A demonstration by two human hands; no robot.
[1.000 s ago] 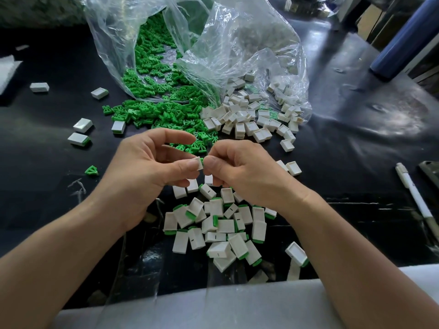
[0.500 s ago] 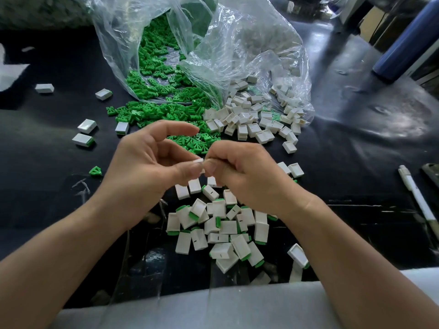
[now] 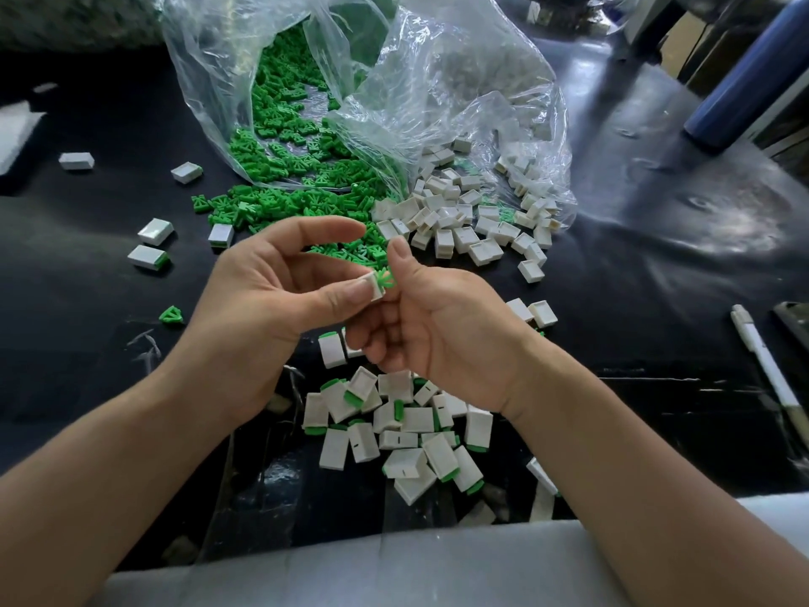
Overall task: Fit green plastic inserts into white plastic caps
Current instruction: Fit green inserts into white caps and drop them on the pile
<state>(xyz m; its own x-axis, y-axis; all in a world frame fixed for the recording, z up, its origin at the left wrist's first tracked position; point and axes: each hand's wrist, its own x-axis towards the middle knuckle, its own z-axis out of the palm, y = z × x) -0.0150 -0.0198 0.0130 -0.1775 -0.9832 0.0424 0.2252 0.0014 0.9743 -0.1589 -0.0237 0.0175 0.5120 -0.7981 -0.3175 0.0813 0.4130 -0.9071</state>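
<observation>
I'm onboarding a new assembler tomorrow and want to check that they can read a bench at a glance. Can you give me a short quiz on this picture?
1. True or false: the left hand pinches a white cap.
2. Fill in: the right hand holds a ____ at that cap's open end.
3. Where does the pile of finished caps lie?
A) stacked in a tray
B) loose on the black table, nearer the person than the hands
C) on a shelf

Key: 1 true; 2 green insert; 3 B.
</observation>
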